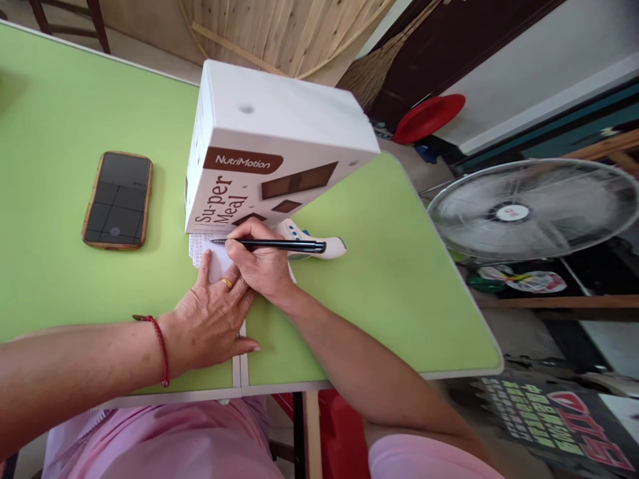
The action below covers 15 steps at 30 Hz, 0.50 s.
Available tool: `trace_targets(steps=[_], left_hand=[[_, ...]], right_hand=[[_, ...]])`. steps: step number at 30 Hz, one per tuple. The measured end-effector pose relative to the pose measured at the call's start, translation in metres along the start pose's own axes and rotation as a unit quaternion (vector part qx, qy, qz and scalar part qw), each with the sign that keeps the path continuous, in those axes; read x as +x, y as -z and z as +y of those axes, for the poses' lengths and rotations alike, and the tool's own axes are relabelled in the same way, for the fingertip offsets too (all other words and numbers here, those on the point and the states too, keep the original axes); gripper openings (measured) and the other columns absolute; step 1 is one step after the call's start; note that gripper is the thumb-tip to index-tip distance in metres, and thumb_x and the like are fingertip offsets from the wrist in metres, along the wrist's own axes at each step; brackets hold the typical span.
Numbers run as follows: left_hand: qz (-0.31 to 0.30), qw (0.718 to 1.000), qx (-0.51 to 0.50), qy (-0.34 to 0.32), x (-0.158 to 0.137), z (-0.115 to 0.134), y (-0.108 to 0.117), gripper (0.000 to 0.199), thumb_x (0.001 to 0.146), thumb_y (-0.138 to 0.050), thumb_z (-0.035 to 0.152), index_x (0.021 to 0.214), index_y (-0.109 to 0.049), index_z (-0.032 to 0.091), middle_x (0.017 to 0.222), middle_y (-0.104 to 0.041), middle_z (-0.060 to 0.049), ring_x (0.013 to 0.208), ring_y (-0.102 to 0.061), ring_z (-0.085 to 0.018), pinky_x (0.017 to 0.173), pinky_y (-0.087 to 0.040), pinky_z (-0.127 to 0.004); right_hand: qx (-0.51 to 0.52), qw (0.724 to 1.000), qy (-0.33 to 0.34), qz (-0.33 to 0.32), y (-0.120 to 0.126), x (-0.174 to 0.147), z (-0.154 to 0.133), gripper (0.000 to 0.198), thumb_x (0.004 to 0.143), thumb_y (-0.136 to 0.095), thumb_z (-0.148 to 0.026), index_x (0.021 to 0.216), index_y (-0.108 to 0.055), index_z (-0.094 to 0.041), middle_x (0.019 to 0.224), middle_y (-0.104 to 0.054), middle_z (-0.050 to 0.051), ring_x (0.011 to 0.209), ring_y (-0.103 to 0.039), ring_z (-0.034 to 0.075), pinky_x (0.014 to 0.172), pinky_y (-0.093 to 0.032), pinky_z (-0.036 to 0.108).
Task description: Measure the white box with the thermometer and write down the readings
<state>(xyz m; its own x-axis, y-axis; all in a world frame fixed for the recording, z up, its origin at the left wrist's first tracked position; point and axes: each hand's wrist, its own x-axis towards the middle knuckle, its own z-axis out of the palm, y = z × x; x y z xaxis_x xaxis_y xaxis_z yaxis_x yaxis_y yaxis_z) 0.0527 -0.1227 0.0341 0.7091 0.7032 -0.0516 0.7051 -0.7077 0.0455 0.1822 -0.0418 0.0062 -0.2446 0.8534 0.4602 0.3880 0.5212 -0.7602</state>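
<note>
My right hand [264,263] grips a black pen [284,245], its tip at a small sheet of paper [200,246] with rows of handwriting. The lower part of the sheet looks blank. Spread flat, my left hand [214,316] presses on the paper's near part, with a ring on one finger and a red cord bracelet at the wrist. Just behind the paper stands a white box [239,159] printed "NutriMotion Su-per Meal". Partly hidden behind my right hand lies a white object with blue dots [329,247], whose kind I cannot make out.
A phone in a brown case [118,199] lies on the green table [379,286], left of the box. Beyond the table's right edge are a fan [509,213], a red basin-like object [430,118] and a dark printed bag [564,419].
</note>
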Motion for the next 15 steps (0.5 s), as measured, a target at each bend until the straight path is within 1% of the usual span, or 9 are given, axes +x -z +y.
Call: trace_targets(steps=[3,6,11,15], left_hand=[[0.003,1.0,0.001,0.001,0.0,0.0003,0.0,0.079,0.099,-0.05,0.069,0.152,-0.052,0.011,0.156,-0.049,-0.021,0.142,-0.048,-0.042,0.117,-0.038,-0.07],[0.001,1.0,0.001,-0.001,-0.0002,0.0005,0.0006,0.079,0.098,-0.05,0.07,0.151,-0.052,0.011,0.156,-0.049,-0.021,0.144,-0.046,-0.042,0.117,-0.038,-0.07],[-0.013,1.0,-0.003,-0.001,0.0001,0.0003,0.0029,0.08,0.099,-0.05,0.069,0.153,-0.05,0.01,0.159,-0.045,-0.02,0.145,-0.044,-0.041,0.118,-0.037,-0.071],[-0.023,1.0,-0.003,-0.003,0.0009,0.0002,0.0043,0.08,0.099,-0.049,0.069,0.154,-0.048,0.01,0.159,-0.044,-0.021,0.145,-0.044,-0.042,0.118,-0.036,-0.072]], right_hand=[[0.006,1.0,-0.007,0.009,-0.0005,-0.001,0.0014,0.011,0.084,-0.057,-0.025,0.074,-0.052,-0.025,0.062,-0.055,-0.005,0.059,-0.05,0.013,0.059,-0.046,0.028],[0.007,1.0,-0.003,0.02,-0.0011,-0.0021,0.002,0.011,0.084,-0.057,-0.023,0.074,-0.052,-0.025,0.063,-0.055,-0.005,0.06,-0.051,0.013,0.061,-0.048,0.028],[-0.004,1.0,-0.006,0.027,-0.0014,-0.0023,0.0014,0.012,0.083,-0.056,-0.024,0.072,-0.052,-0.025,0.062,-0.056,-0.005,0.059,-0.051,0.013,0.06,-0.048,0.028],[0.003,1.0,0.006,0.026,-0.0016,-0.002,0.0011,0.012,0.083,-0.056,-0.023,0.072,-0.052,-0.025,0.061,-0.056,-0.006,0.057,-0.051,0.013,0.059,-0.047,0.027]])
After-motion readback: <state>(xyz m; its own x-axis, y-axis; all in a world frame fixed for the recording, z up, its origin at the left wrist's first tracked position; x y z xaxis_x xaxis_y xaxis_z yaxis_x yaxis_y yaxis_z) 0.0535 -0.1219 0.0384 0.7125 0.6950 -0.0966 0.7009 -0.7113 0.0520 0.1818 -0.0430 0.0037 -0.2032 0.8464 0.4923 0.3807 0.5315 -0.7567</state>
